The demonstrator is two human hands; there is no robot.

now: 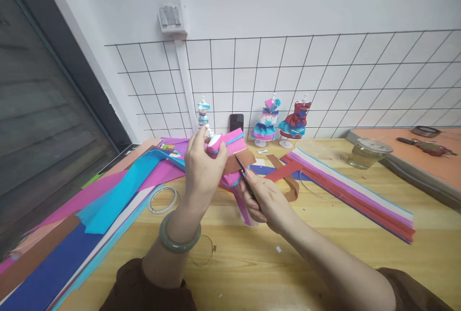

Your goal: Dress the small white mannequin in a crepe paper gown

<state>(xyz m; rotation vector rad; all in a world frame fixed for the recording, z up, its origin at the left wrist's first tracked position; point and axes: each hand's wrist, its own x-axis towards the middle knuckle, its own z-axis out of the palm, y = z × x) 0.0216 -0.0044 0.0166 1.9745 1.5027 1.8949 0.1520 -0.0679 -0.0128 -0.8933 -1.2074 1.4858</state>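
My left hand is closed around the upper part of a small white dress form wrapped in pink paper. A brown paper strip lies across its front, and more pink paper with a blue edge sticks out behind. In my right hand is a slim black pointed tool, its tip touching or just in front of the brown strip. Whether it is tweezers or scissors I cannot tell. A purple-pink strip hangs below the form, and my fingers partly hide the form.
Coloured crepe paper strips spread at left, with a folded striped bundle at right. A tape roll lies near my left wrist. Dressed miniature forms and a phone stand by the wall. A glass cup sits right.
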